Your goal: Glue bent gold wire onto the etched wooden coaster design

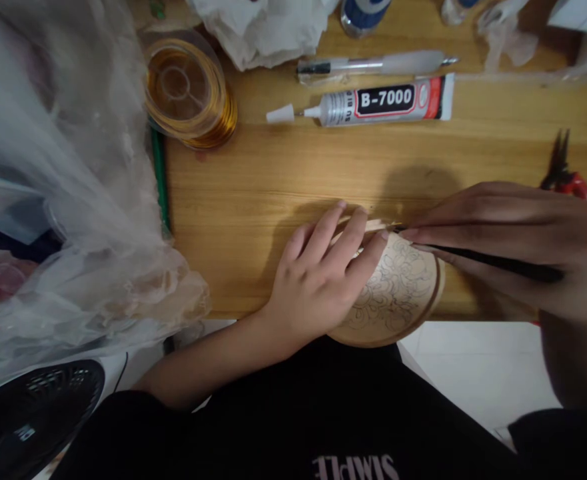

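A round, pale wooden-looking disc (398, 287) with a brown rim and a floral line drawing lies at the table's front edge, partly overhanging it. My left hand (318, 280) rests across its left side, fingers bent over the top and far edge; the thumb is hidden. From the right, my right hand (513, 240) pinches slim black tweezers (493, 259), whose tip meets the disc's far edge. A small golden glint shows at that tip, too small to make out. Beneath my left fingers, part of the disc is covered.
Beyond my hands lie a B-7000 glue tube (388, 103) and a pen (373, 65). A spool of golden wire (188, 93) stands at the left beside crumpled clear plastic (98, 200). Red-handled pliers (566, 170) lie at the right. A black fan (38, 413) is at lower left.
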